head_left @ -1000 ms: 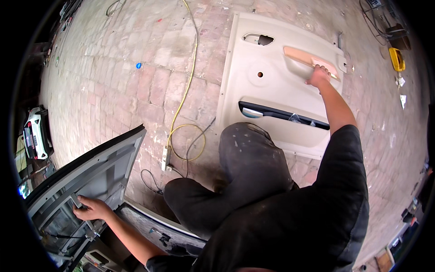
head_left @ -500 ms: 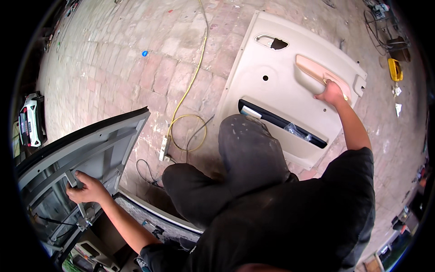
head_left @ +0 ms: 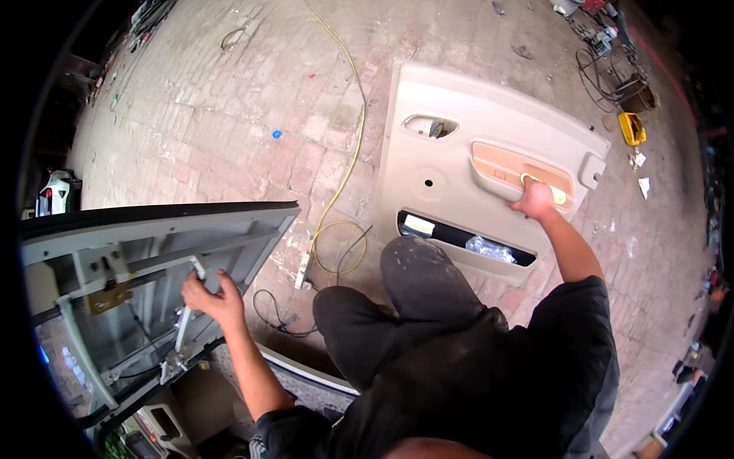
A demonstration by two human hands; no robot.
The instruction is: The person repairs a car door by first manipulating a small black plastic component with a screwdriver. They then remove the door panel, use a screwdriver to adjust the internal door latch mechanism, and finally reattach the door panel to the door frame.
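Observation:
A beige door trim panel (head_left: 451, 168) stands tilted on the ground to my right, its inner face toward me. My right hand (head_left: 535, 200) is closed around the pull grip in its tan armrest (head_left: 497, 164). The lower map pocket (head_left: 447, 233) holds a white item and crumpled clear plastic. At left is a bare grey metal car door (head_left: 260, 229) with its inner structure exposed. My left hand (head_left: 216, 298) is wrapped around a pale upright bar (head_left: 183, 330) inside that door, fingers partly hidden behind it.
A yellow cable (head_left: 361, 115) runs across the brick paving to a white power strip (head_left: 303, 269), with dark cords nearby. A blue cap (head_left: 276, 135) lies farther off. A yellow container (head_left: 632, 128) and coiled cables lie at far right. A car sill (head_left: 306, 371) edges my left side.
The trim panel has tipped up more toward upright, with my right hand still on its grip. The view has shifted, and the metal door and my left hand appear farther right.

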